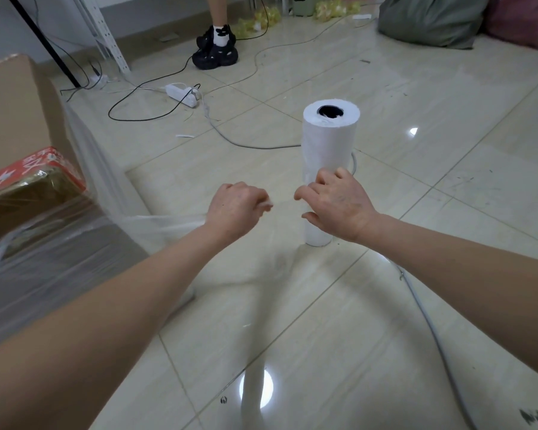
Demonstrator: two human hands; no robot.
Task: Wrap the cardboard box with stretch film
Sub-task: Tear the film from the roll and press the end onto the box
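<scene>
I see my left hand (233, 209) with its fingers curled tight round a bunched strand of clear stretch film (156, 221). The strand runs left to the brown cardboard box (13, 113), partly film-covered, on the glossy beige tiled floor (323, 321). My right hand (339, 203) lies spread and loose against the upright white film roll (328, 141), apparently touching it, not clasping.

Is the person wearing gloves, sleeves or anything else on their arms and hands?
No. Both forearms are bare right to the frame's edge, with no sleeves in view. The left hand and right hand are ungloved, and no watch, bracelet or ring shows.
</scene>
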